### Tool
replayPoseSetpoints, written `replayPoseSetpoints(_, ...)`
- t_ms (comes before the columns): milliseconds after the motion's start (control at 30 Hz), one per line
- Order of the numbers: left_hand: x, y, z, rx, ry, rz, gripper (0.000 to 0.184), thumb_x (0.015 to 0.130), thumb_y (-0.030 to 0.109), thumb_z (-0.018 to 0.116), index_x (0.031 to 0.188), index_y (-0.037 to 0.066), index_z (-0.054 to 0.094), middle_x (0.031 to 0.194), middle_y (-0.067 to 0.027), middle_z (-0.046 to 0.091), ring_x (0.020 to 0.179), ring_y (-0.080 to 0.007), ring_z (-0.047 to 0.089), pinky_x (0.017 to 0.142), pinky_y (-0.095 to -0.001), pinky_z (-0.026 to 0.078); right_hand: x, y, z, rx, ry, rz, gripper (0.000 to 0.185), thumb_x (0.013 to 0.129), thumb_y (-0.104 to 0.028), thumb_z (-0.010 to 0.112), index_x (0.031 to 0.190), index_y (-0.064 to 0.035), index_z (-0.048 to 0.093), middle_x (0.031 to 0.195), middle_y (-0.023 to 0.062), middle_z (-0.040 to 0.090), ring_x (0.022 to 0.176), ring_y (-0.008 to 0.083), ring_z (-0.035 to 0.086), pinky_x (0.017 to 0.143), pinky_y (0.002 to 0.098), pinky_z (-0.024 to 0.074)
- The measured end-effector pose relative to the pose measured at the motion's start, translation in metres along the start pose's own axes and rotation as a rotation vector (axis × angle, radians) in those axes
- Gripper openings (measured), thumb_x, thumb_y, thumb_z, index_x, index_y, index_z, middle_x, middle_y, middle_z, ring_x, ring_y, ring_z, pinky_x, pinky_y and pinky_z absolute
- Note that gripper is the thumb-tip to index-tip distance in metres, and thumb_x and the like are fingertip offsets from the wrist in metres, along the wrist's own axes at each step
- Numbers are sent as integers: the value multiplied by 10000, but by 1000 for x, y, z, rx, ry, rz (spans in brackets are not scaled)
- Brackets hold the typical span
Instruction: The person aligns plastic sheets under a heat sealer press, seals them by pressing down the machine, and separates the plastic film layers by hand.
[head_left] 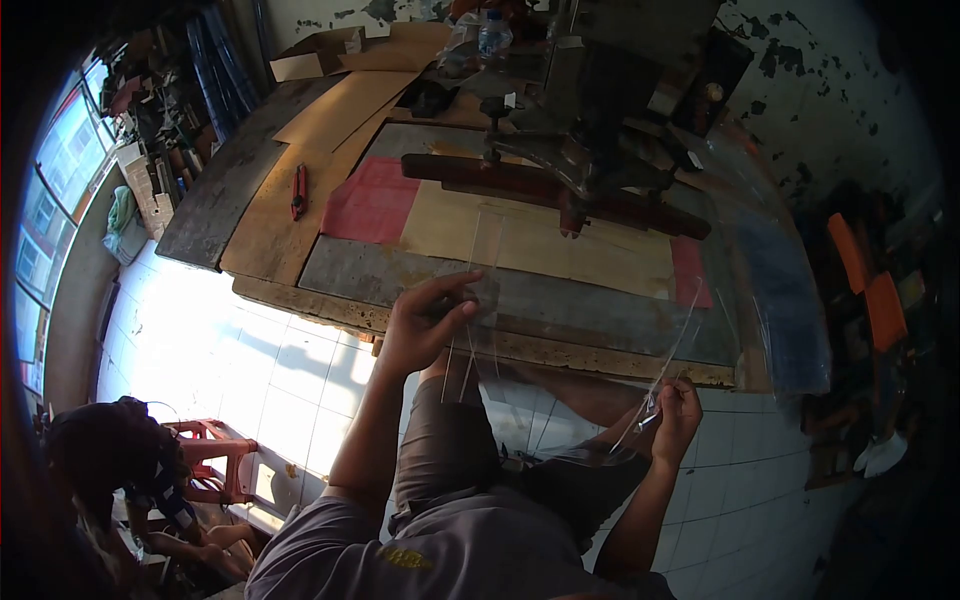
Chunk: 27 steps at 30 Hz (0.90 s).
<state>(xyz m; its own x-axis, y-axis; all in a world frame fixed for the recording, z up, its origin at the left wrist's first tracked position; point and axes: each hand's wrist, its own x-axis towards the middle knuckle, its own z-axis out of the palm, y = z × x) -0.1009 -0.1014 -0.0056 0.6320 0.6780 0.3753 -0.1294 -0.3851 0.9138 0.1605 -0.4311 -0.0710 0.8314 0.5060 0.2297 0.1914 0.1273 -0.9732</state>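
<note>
My left hand (433,320) is at the table's front edge, its thumb and index finger closed toward each other at a clear plastic sheet. My right hand (675,415), lower and to the right, pinches another part of the clear plastic (625,432), which hangs between the hands over my lap. The sheet's outline is faint. Beyond my hands, a cream panel (540,240) with a red piece (372,200) at its left end lies on the grey worktop. A dark machine bar (560,192) stretches over the panel.
A red cutter (299,192) lies on brown board at the left. Cardboard (360,105) and a plastic bottle (493,36) are at the back. Blue-tinted plastic (785,310) hangs over the right edge. Another person (110,460) sits low at the left beside a red stool (225,460).
</note>
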Motion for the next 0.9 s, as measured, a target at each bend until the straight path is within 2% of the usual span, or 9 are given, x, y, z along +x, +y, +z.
replayPoseSetpoints(200,1,5,-3,21,-22,7,441,962,134,750,1393,76,678,952,-60,704,945,-119,671,889,-309,549,0,1,-2,-29,12,22,255,1022,-202,712,1121,30,669,931,-7,651,764,40,541,668,209,423)
replayPoseSetpoints(333,1,-1,-5,-11,-34,-14,427,987,131,712,1403,46,661,990,-80,725,972,-125,675,910,-309,544,-1,-15,9,14,4,-8,261,1009,-129,682,1210,38,662,865,-15,612,690,31,525,608,200,404)
replayPoseSetpoints(433,2,-7,-8,-131,-74,-40,402,1023,151,589,1393,9,655,1100,-122,749,1063,-177,681,1001,-346,513,-8,-44,20,71,19,-6,303,989,-74,656,1272,38,657,820,-23,575,629,25,482,553,203,363)
replayPoseSetpoints(533,1,-25,-13,-315,-132,133,547,1058,317,435,1365,-91,634,1323,-229,681,1222,-312,660,1077,-432,486,-12,-38,6,92,78,-72,306,980,-69,643,1269,29,675,775,-34,547,588,20,432,514,202,302)
replayPoseSetpoints(633,5,-18,-18,-137,-386,244,576,1035,338,392,1374,-52,646,1488,-276,557,1320,-399,602,1137,-499,435,-15,-50,2,120,224,-95,252,992,-124,659,1185,30,711,730,-52,512,581,21,396,502,211,254)
replayPoseSetpoints(700,-5,-10,-3,1,-362,300,529,1021,303,419,1374,-4,666,1564,-270,474,1386,-410,544,1155,-503,413,-19,-71,4,157,357,-73,254,1002,-142,663,1175,39,709,738,-53,499,605,27,397,527,216,273)
replayPoseSetpoints(767,-19,4,7,117,-405,323,549,886,91,575,1430,83,647,1704,-202,284,1558,-388,315,1221,-507,322,-22,-72,-3,228,458,-97,264,1022,-167,662,1185,38,695,785,-45,487,693,37,411,593,218,302)
replayPoseSetpoints(833,-42,23,29,166,-388,168,627,875,101,680,1494,98,579,1704,-188,286,1550,-402,322,1217,-512,331,-26,-79,-3,196,540,-175,267,1030,-155,656,1219,33,673,819,-39,483,737,42,418,631,213,313)
replayPoseSetpoints(900,-56,28,53,324,-384,254,871,858,161,823,1616,125,397,1659,-178,376,1506,-416,387,1180,-516,382,-30,-91,1,257,533,-209,284,1056,-174,633,1262,21,643,852,-34,504,786,37,453,661,203,349)
